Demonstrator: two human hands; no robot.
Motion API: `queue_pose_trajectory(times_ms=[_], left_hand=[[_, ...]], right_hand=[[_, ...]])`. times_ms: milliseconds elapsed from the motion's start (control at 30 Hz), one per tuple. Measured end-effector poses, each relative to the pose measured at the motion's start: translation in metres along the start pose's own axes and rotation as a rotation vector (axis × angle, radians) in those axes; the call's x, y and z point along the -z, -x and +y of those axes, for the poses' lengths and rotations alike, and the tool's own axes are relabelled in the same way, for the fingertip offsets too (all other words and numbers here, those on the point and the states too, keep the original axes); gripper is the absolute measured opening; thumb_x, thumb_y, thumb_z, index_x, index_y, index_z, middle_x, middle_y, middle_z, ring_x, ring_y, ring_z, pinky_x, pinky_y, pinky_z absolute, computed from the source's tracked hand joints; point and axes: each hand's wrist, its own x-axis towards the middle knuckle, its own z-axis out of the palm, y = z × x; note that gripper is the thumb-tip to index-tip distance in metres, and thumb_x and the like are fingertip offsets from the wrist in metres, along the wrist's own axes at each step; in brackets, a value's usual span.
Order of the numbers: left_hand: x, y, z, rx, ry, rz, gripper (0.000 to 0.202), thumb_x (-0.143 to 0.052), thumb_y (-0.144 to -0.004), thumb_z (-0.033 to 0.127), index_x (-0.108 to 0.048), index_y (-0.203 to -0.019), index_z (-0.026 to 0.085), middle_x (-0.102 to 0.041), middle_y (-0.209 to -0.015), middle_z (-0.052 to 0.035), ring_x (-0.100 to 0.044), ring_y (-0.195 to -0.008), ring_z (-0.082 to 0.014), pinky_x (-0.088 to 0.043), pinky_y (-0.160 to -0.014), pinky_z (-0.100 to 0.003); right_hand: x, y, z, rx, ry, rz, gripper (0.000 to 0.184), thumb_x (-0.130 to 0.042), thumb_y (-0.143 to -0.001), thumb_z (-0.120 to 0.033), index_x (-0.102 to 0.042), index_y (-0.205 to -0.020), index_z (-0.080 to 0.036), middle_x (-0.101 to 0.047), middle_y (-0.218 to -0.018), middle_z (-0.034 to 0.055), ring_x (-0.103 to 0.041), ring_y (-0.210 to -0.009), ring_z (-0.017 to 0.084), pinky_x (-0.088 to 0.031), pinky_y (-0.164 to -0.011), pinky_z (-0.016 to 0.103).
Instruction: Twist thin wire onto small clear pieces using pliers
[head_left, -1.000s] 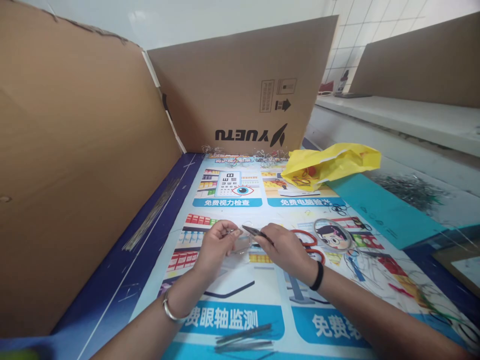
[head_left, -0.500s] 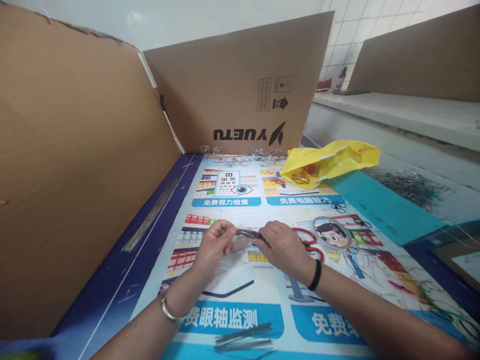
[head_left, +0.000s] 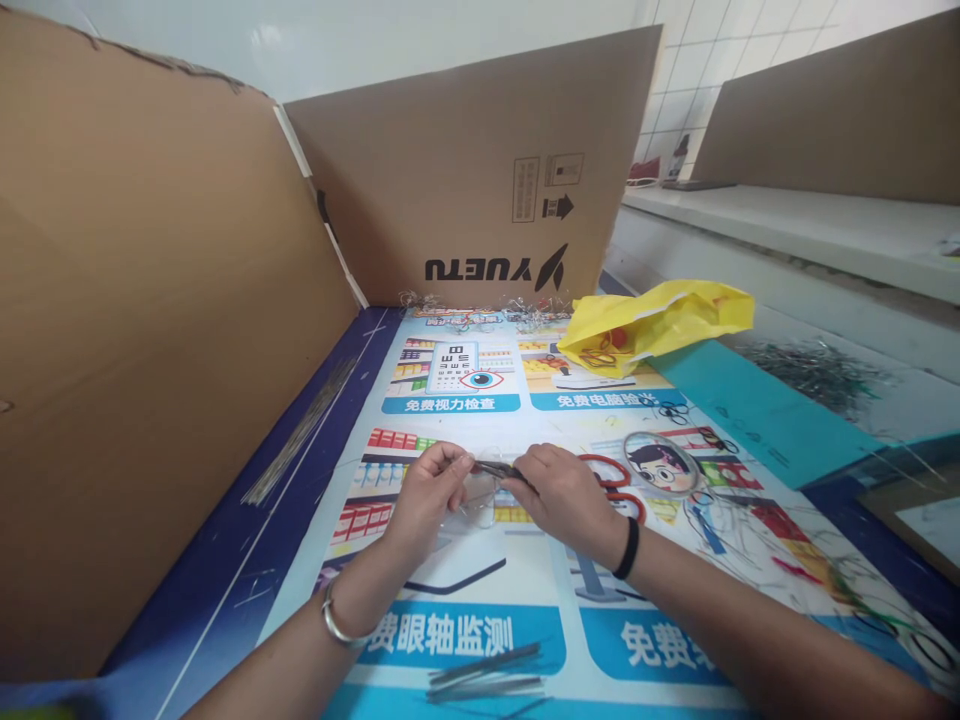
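Slowly is best, I think. My left hand (head_left: 431, 492) pinches the clear glasses (head_left: 480, 505) just above the poster (head_left: 480, 590), near the middle. My right hand (head_left: 566, 497) is closed around the pliers (head_left: 495, 467), their tips touching the glasses. I would hold steady and squeeze softly.

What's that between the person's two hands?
In the head view, a slim dark tool spans the gap from the right hand to the left hand, above a clear transparent piece.
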Motion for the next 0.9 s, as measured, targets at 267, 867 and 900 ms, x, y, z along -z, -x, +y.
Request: queue_pose_trajectory(times_ms=[267, 867, 900], left_hand=[[0.0001, -0.001, -0.0009, -0.026, 0.004, 0.009, 0.02, -0.061, -0.076, 0.033, -0.051, -0.076, 0.016, -0.059, -0.066, 0.0037, -0.035, -0.039, -0.0011, -0.031, -0.045, -0.018], [0.0002, -0.0002, 0.0002, -0.031, -0.042, -0.017, 0.02, -0.054, -0.081, 0.033, -0.047, -0.075, 0.016, -0.065, -0.081, -0.0011, -0.039, -0.04, -0.0013, -0.032, -0.046, -0.02], [0.0002, -0.0004, 0.0001, -0.03, -0.042, -0.016, 0.02, -0.054, -0.081, 0.033, -0.047, -0.075, 0.016, -0.065, -0.081, -0.0009, -0.04, -0.04, -0.0014, -0.032, -0.046, -0.02]], right_hand=[[-0.0045, 0.0011, 0.0012, -0.001, 0.01, -0.003, 0.026, -0.045, -0.087, -0.035, -0.057, -0.074, -0.016, -0.058, -0.072, 0.0048, -0.05, -0.071, 0.016, -0.033, -0.064, 0.027], [-0.0009, -0.0034, 0.0041, -0.134, -0.248, -0.156, 0.031, -0.038, -0.09, -0.039, -0.054, -0.072, -0.018, -0.059, -0.072, 0.0023, -0.053, -0.067, 0.012, -0.034, -0.059, 0.023], [-0.0004, -0.0038, 0.0042, -0.141, -0.254, -0.164, 0.032, -0.038, -0.09, -0.039, -0.054, -0.072, -0.018, -0.059, -0.071, 0.0021, -0.052, -0.067, 0.012, -0.034, -0.058, 0.023]])
